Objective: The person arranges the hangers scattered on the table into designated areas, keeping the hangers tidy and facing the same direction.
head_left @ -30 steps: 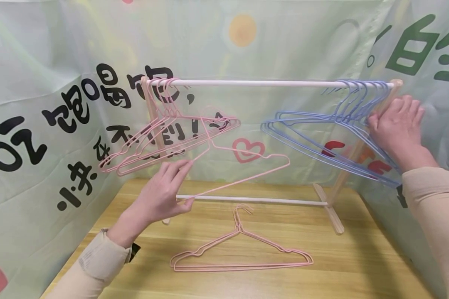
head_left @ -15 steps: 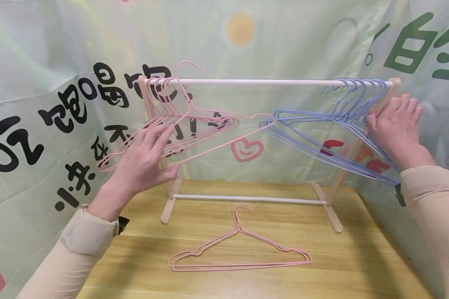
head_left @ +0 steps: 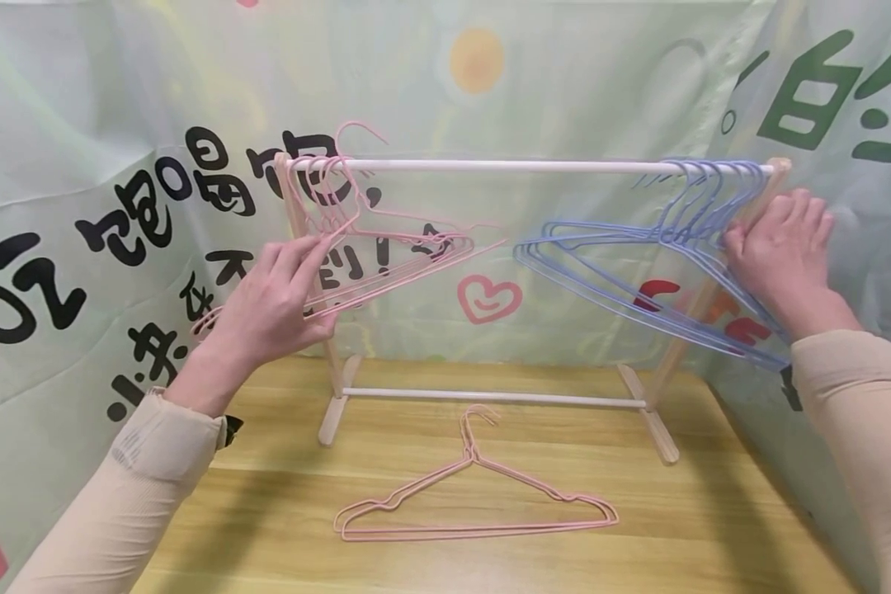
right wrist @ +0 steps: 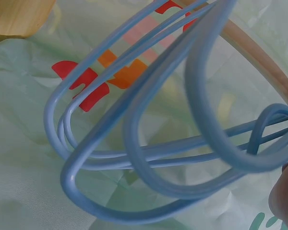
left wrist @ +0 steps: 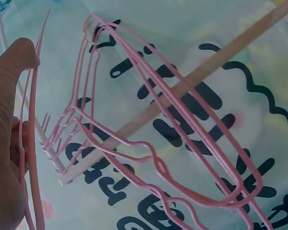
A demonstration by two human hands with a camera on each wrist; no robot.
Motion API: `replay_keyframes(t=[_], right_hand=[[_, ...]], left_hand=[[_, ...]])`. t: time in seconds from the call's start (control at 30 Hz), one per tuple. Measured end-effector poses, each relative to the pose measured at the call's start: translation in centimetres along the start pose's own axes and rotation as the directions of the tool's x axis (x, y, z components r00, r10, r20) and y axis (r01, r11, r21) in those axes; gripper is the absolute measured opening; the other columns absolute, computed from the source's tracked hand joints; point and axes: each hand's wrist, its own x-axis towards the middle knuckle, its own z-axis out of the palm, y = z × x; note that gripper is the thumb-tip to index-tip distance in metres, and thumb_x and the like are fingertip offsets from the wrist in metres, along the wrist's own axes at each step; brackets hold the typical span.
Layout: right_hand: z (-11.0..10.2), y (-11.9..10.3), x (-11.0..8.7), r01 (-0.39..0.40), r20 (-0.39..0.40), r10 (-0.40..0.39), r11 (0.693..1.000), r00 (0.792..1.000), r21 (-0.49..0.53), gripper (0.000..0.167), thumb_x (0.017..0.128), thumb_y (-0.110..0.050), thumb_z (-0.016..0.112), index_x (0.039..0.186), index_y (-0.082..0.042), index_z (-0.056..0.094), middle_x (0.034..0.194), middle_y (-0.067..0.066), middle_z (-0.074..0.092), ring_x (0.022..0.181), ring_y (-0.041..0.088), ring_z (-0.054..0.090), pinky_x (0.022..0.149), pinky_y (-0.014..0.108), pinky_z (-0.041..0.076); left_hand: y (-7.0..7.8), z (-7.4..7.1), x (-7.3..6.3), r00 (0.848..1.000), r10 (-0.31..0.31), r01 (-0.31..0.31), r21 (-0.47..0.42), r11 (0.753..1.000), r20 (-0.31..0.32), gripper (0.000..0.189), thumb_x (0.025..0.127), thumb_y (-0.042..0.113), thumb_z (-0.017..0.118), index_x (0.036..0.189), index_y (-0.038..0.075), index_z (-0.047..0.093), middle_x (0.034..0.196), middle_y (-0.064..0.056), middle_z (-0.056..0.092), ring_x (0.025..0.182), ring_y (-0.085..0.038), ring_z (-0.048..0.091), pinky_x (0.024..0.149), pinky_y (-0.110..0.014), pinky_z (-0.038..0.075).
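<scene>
My left hand (head_left: 275, 305) pinches a pink wire hanger (left wrist: 33, 120) between thumb and fingers. In the head view the hanger's hook (head_left: 361, 124) rises above the white top rod (head_left: 505, 166) of a small clothes rack. Just left of it, several pink hangers (left wrist: 206, 136) hang from the rod's left end. My right hand (head_left: 783, 256) grips the rack's wooden right post (head_left: 686, 338), its fingertips hidden behind the post. Several blue wire hangers (head_left: 609, 223) hang beside that hand at the rod's right end.
Two pink hangers (head_left: 475, 528) lie nearly stacked on the wooden table (head_left: 676, 536) in front of the rack. A lower white bar (head_left: 490, 396) joins the rack's feet. Printed cloth (head_left: 601, 91) encloses the back and sides.
My left hand has lifted the pink hanger up and leftward, bringing its hook from below the rod to above it. The hanger has turned more edge-on. My right hand stays on the post.
</scene>
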Motion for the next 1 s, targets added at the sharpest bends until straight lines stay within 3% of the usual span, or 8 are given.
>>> replay_keyframes(t=[0.57,0.8,1.0], right_hand=[[0.2,-0.1,0.0,0.007,-0.024,-0.007,1.0,1.0,0.011,0.044,0.096,-0.02,0.041,0.107,0.022,0.033,0.105,0.038,0.026,0.105,0.057,0.024,0.094,0.069,0.017],[0.2,-0.1,0.0,0.002,-0.007,-0.002,1.0,1.0,0.002,0.044,0.097,-0.02,0.04,0.107,0.022,0.033,0.104,0.037,0.025,0.104,0.057,0.023,0.092,0.068,0.018],[0.2,-0.1,0.0,0.011,-0.023,-0.011,1.0,1.0,0.004,0.045,0.096,-0.021,0.04,0.106,0.022,0.033,0.104,0.038,0.026,0.103,0.057,0.024,0.091,0.069,0.018]], left_hand=[[-1.3,2.0,-1.4,0.999,0.025,-0.027,0.077,0.997,0.032,0.09,0.069,0.019,0.086,0.144,-0.013,0.048,0.135,-0.031,0.055,0.107,-0.047,0.054,0.088,-0.054,0.052],[-1.5,2.8,-1.9,0.996,0.065,-0.07,0.105,0.992,0.055,0.088,0.069,0.018,0.087,0.141,-0.015,0.049,0.134,-0.033,0.055,0.113,-0.049,0.055,0.101,-0.056,0.049],[-1.8,3.5,-2.2,0.996,0.071,-0.078,0.122,0.99,0.06,0.09,0.068,0.018,0.089,0.142,-0.015,0.049,0.135,-0.032,0.054,0.117,-0.048,0.055,0.103,-0.055,0.048]])
